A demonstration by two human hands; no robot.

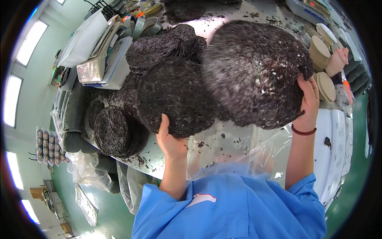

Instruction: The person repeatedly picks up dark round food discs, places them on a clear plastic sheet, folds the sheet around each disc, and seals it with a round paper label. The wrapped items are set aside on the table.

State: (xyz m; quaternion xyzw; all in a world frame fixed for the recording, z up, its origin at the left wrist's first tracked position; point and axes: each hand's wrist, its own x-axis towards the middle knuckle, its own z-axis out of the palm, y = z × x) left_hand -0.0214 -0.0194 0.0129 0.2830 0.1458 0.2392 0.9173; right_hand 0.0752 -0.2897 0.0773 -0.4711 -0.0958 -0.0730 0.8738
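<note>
My left hand (173,145) grips the lower edge of a round, flat, dark cake (176,92) that looks like dried seaweed, its thumb on the near face. My right hand (307,103) holds a second, larger-looking cake (253,68) by its right edge; the fingers are partly hidden behind it. This cake is raised towards the camera, blurred at its left, with glossy flecks and a torn right rim. Behind the left cake lies a heap of similar dark cakes (158,49). To the left, a stack of round cakes (110,131) rests on its side near the table's edge.
Dark crumbs litter the pale table (220,155), and clear plastic film (262,149) lies at its near side. A plastic tub (121,65) stands left. Stacked beige discs (326,86) and white packages (325,134) are at right. At the top right is another plastic tub (301,12).
</note>
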